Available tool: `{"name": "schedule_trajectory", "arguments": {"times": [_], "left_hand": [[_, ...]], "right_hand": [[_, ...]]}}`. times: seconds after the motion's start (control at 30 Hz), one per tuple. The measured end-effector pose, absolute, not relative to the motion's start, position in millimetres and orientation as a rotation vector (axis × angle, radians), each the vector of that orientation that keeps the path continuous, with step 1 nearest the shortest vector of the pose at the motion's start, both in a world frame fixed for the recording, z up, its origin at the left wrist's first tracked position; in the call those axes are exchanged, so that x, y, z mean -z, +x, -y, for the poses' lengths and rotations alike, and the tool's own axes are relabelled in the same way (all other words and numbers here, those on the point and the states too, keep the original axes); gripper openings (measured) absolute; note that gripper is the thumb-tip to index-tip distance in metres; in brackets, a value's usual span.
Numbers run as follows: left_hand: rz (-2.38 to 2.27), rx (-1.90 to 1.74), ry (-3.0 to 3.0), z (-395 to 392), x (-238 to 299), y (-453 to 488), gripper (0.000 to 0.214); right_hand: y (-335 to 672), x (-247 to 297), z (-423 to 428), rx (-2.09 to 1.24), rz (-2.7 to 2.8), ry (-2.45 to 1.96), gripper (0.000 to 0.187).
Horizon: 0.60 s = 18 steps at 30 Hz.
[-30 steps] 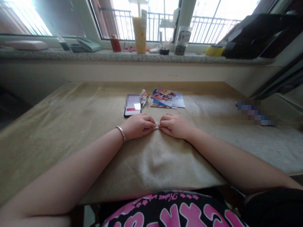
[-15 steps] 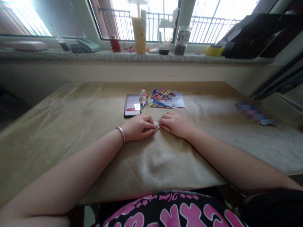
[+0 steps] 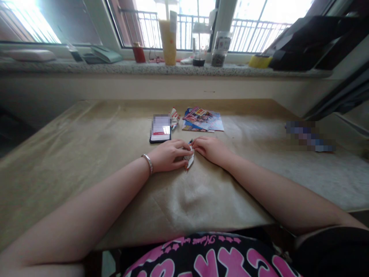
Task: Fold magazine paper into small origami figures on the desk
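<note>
A small piece of folded paper (image 3: 189, 161), white with coloured edges, lies on the table between my two hands. My left hand (image 3: 170, 156), with a bracelet at the wrist, rests on the table with its fingers closed on the paper's left side. From the right, the fingertips of my right hand (image 3: 211, 149) pinch the paper's upper end. Fingers cover part of the paper, so its full folded shape is hidden. Just beyond my left hand lies a phone (image 3: 161, 130) with its screen lit.
Behind the phone sits a red-and-white folded paper (image 3: 174, 117). Several printed sheets (image 3: 206, 119) are stacked beside it. A blurred colourful item (image 3: 308, 136) lies far right. The windowsill (image 3: 115, 69) bears a yellow drink cup (image 3: 169, 42), jars and a yellow tape roll (image 3: 260, 61).
The paper has turned and shows more of its white face and a pointed lower end. My left fingers have spread slightly along it, while both arms stay nearly in place.
</note>
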<state>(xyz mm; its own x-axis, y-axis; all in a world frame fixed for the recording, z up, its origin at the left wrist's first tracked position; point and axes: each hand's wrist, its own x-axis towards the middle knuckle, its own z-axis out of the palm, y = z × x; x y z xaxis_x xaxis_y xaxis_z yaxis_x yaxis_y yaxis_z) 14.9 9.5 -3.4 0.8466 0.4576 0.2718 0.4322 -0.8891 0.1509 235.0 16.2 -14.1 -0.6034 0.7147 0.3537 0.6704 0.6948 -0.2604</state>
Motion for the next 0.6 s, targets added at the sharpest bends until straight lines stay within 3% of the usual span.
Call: {"name": "schedule_trajectory", "arguments": {"times": [0.6], "left_hand": [[-0.799, -0.463, 2.864, -9, 2, 17, 0.028]], "right_hand": [[242, 9, -9, -0.066, 2.597, -0.73, 0.015]]}}
